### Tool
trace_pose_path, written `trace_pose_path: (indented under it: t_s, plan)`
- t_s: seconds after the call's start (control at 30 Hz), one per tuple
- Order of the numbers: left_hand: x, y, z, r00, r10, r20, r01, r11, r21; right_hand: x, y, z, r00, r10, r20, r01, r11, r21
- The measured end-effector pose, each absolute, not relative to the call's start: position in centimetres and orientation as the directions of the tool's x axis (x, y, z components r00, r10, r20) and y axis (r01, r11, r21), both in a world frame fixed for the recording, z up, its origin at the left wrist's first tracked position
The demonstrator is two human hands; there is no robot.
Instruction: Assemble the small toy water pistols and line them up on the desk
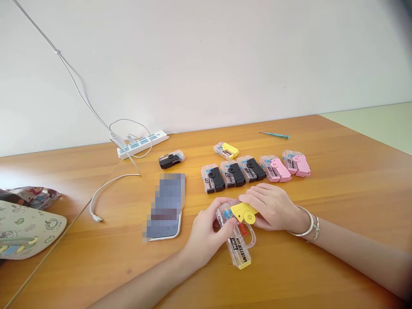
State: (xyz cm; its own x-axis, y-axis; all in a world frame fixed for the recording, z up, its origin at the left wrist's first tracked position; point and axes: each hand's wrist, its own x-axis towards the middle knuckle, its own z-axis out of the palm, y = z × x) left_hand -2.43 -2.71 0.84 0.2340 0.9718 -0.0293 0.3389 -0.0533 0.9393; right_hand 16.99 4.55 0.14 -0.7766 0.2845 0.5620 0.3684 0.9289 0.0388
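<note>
A small clear toy water gun with a yellow folding part and a red trigger is held just above the wooden table. It is unfolded, its printed clear body pointing toward me. My left hand grips the clear body, thumb across its near side and fingers behind. My right hand is closed on the yellow part from the right, its fingertips partly hidden. Beyond my hands lie folded water guns: black ones in a row with pink ones, and a yellow one behind them.
Left of my hands lies a phone, its screen blurred out. Another black water gun is beyond it. A white power strip with cables stands near the wall. A teal screwdriver lies at the back; a patterned bag sits far left.
</note>
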Motion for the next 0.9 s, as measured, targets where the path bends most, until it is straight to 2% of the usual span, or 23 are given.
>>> trace_pose_path:
  t_s: [0.1,0.2,0.37,0.67,0.77,0.9]
  plan:
    - [-2.4,-2.6,0.8,0.240,0.970,-0.048,0.335,-0.037,0.941,17.1,4.5,0.2,-0.780,0.271,0.564,0.393,0.914,0.105]
    - [-2.4,-2.6,0.8,0.246,0.967,-0.067,0.233,0.008,0.972,17.0,4.4,0.3,-0.760,0.317,0.567,0.453,0.884,0.113]
    - [-2.5,-2.7,0.6,0.260,0.965,-0.038,0.083,0.017,0.996,16.9,4.6,0.0,-0.681,0.422,0.598,0.504,0.863,-0.034]
    - [-2.8,-2.8,0.8,0.316,0.949,0.000,-0.078,0.026,0.997,17.1,5.3,0.0,-0.682,0.420,0.599,0.369,0.904,-0.214]
    - [-2.6,-2.8,1.0,0.272,0.962,-0.004,-0.031,0.012,0.999,17.3,5.5,0.0,-0.673,0.434,0.599,0.360,0.900,-0.247]
    - [-2.3,-3.0,1.1,0.176,0.984,-0.014,0.288,-0.038,0.957,17.5,5.8,-0.2,-0.653,0.475,0.590,0.412,0.876,-0.249]
